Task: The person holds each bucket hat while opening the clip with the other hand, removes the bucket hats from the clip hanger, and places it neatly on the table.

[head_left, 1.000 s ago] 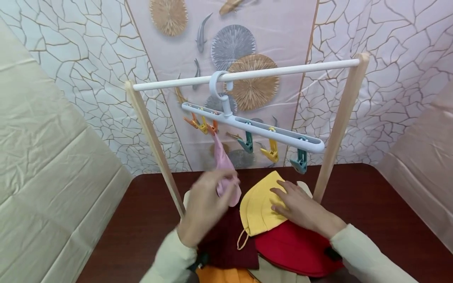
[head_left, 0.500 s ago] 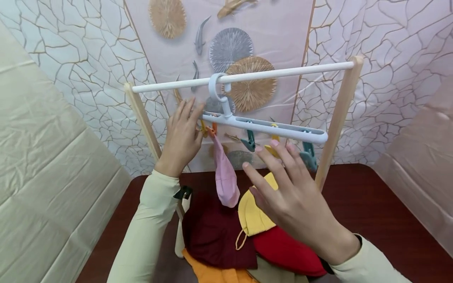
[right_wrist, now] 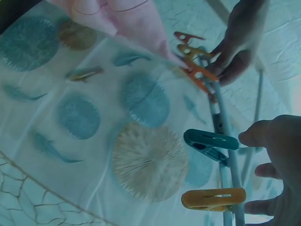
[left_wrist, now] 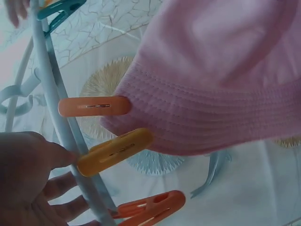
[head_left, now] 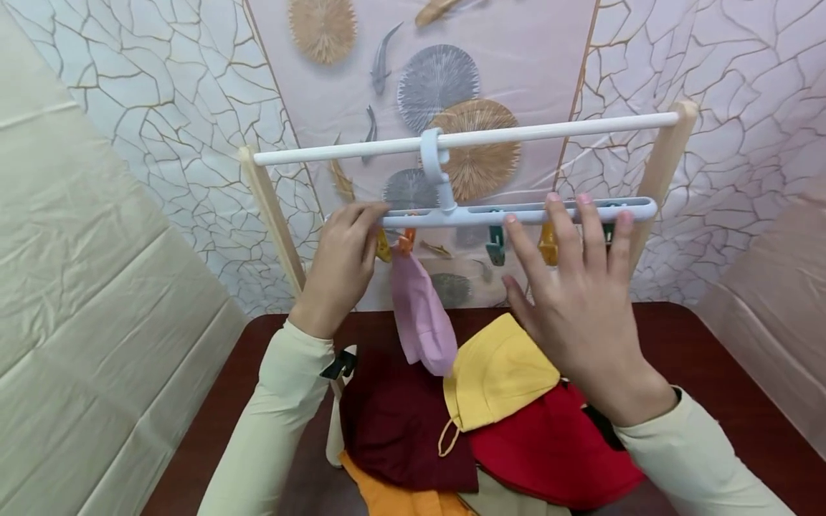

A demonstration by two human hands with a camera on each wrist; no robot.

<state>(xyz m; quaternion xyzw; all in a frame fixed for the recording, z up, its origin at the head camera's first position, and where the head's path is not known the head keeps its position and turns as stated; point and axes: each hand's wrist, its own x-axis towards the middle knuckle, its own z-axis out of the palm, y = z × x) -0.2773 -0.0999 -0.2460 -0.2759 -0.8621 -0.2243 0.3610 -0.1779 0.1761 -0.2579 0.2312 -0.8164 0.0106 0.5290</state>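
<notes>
A pale blue clip hanger (head_left: 480,216) hangs by its hook from the white rod (head_left: 548,132). My left hand (head_left: 338,269) grips its left end, thumb on one side and fingers on the other in the left wrist view. A pink bucket hat (head_left: 422,315) dangles from an orange clip (left_wrist: 94,107), its stitched brim caught at one edge. A yellow clip (left_wrist: 115,153) overlaps the brim in that view. My right hand (head_left: 577,308) rests straight, spread fingertips on the hanger's right half, near a green clip (right_wrist: 211,140) and a yellow clip (right_wrist: 214,198), both holding nothing.
Below the hanger lie a yellow bucket hat (head_left: 497,376) with a loop, a maroon hat (head_left: 406,430), a red hat (head_left: 561,459) and orange cloth (head_left: 400,498). Wooden posts (head_left: 277,222) hold up the rod on the dark red table (head_left: 213,430).
My left hand has left the pink hat and risen to the hanger's left end. My right hand has lifted from the yellow hat to the hanger, whose right end has swung up.
</notes>
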